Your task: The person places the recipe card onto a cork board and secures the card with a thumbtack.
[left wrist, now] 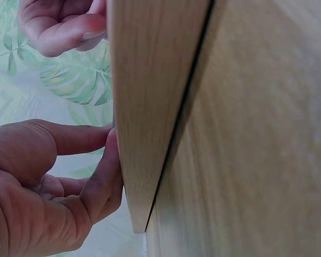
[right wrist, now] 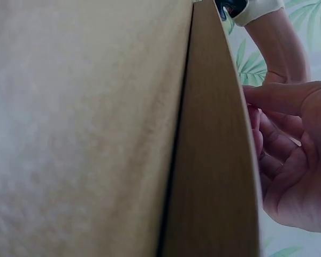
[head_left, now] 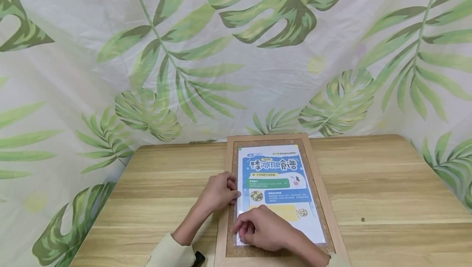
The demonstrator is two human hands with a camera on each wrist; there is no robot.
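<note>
A printed poster (head_left: 273, 185) with blue headings and coloured boxes lies on a wood-framed cork board (head_left: 332, 234). Something clear borders its edges. At the poster's left edge, my left hand (head_left: 220, 191) pinches the margin between thumb and index finger; in the left wrist view these tips of the left hand (left wrist: 59, 182) meet beside the frame. My right hand (head_left: 267, 230) bends over the lower left corner, thumb and index finger pinching there. In the right wrist view, the frame partly hides the fingertips of the right hand (right wrist: 299, 144).
A green spot (head_left: 240, 149) and a yellow spot (head_left: 296, 146) mark the poster's top corners. The board lies on a wood-grain table (head_left: 166, 193). A leaf-patterned curtain (head_left: 258, 66) hangs behind. Near the left sleeve is a black object (head_left: 199, 259).
</note>
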